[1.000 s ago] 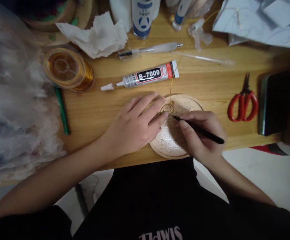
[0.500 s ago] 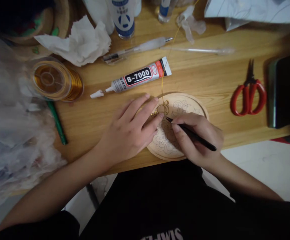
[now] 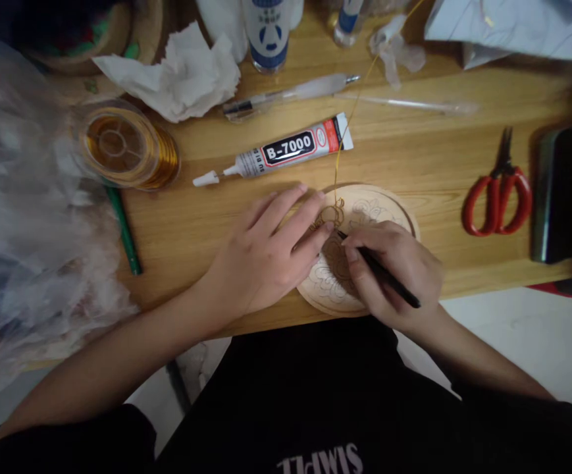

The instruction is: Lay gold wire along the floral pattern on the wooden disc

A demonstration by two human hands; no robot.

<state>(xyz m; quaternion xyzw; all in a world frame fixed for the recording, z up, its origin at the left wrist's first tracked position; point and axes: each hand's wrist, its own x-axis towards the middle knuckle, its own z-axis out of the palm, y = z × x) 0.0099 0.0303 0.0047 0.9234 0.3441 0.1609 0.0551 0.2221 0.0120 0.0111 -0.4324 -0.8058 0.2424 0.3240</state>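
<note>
A round wooden disc (image 3: pixel 389 207) with a pencilled flower pattern lies at the table's front edge. Gold wire (image 3: pixel 336 172) runs down to it and forms small curls at its upper left. My left hand (image 3: pixel 270 253) rests flat over the disc's left side, fingers spread, the index fingertip beside the curls. In a pinch between thumb and fingers, my right hand (image 3: pixel 397 270) holds slim black tweezers (image 3: pixel 389 278). Their tip points at the wire close to my left index finger; whether it grips the wire I cannot tell.
Beyond the hands lie a B-7000 glue tube (image 3: pixel 293 146), a pen (image 3: pixel 293 94) and crumpled tissue (image 3: pixel 182 76). A gold wire spool (image 3: pixel 128 146) and a green pen (image 3: pixel 124 230) are left, near plastic bags (image 3: pixel 33 217). Red-handled pliers (image 3: pixel 497 194) and a dark device (image 3: pixel 567 197) are right.
The camera view has shifted slightly, so the table objects appear farther right. Both hands keep nearly the same pose on the disc, and the tweezers stay in my right hand.
</note>
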